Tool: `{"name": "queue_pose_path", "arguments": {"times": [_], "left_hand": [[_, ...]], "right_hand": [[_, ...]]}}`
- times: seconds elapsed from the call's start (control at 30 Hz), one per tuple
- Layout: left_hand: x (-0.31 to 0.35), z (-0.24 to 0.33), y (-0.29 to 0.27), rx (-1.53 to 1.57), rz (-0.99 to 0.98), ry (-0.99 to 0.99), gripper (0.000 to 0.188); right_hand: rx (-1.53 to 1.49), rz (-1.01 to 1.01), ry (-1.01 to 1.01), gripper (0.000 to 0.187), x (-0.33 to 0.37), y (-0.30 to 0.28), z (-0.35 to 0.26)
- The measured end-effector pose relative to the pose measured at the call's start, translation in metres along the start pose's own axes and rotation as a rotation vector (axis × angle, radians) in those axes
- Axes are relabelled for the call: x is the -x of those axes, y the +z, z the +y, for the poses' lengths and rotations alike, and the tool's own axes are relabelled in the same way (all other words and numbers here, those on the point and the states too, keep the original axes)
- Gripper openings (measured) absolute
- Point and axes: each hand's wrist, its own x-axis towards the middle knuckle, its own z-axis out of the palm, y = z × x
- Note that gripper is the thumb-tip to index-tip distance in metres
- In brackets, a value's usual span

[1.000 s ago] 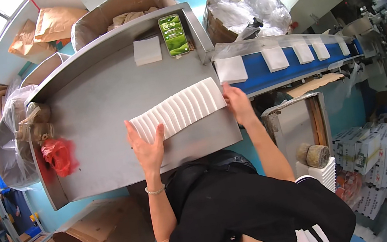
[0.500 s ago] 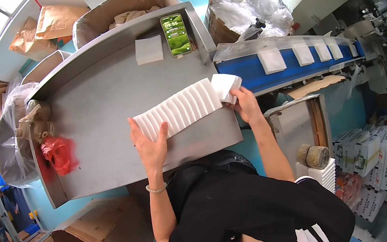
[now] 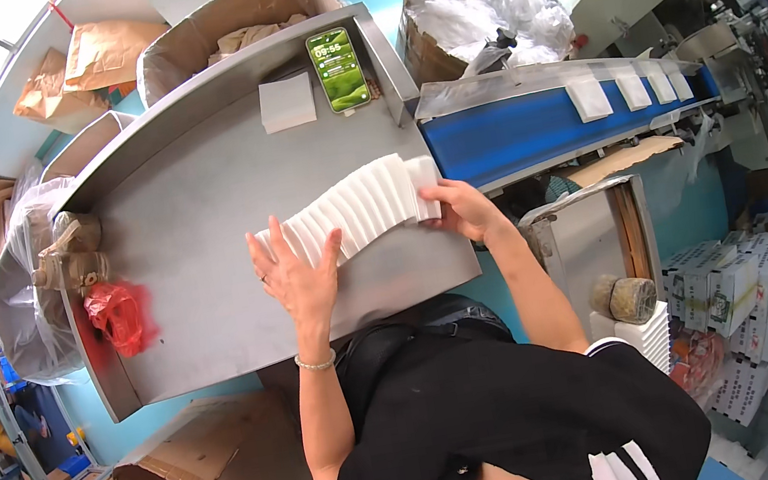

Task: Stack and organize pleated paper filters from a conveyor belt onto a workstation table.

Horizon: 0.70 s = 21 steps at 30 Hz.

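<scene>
A curved row of upright white folded napkins [image 3: 354, 209] lies on a grey metal table [image 3: 189, 211]. My left hand [image 3: 297, 272] rests against its left end with the fingers spread, the thumb along the near side. At the right end of the row, my right hand [image 3: 462, 211] pinches a small stack of white napkins [image 3: 424, 185] between thumb and fingers, and the stack meets the row. Part of the right fingers is hidden behind the stack. Farther back on the table lies a flat white napkin pile [image 3: 287, 103] beside a phone [image 3: 337, 70] with a lit green screen.
A blue conveyor belt [image 3: 507, 130] carrying several white napkin stacks [image 3: 589, 100] joins the table's right side. Raised metal walls edge the table's back and left. A red plastic bag [image 3: 120, 317] lies at the left. Cardboard boxes [image 3: 209, 469] and a carton of clear plastic [image 3: 484, 13] stand around.
My right hand has moved left, bringing its tilted napkin stack straight against the row. My left fingers have spread wider. The nearest stack on the belt now sits farther from the table.
</scene>
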Motion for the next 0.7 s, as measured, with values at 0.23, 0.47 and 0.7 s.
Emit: {"name": "queue_pose_path", "arguments": {"times": [0.23, 0.47, 0.7], "left_hand": [[0.001, 0.010, 0.003, 0.030, -0.026, 0.056, 0.091], [0.000, 0.006, 0.005, 0.052, -0.024, 0.071, 0.090], [0.000, 0.008, 0.005, 0.046, -0.029, 0.083, 0.090]], "right_hand": [[0.230, 0.376, -0.142, 0.048, -0.001, 0.021, -0.010], [0.179, 0.238, -0.275, 0.045, -0.002, 0.013, 0.000], [0.410, 0.383, -0.582, 0.040, -0.009, 0.005, -0.004]]}}
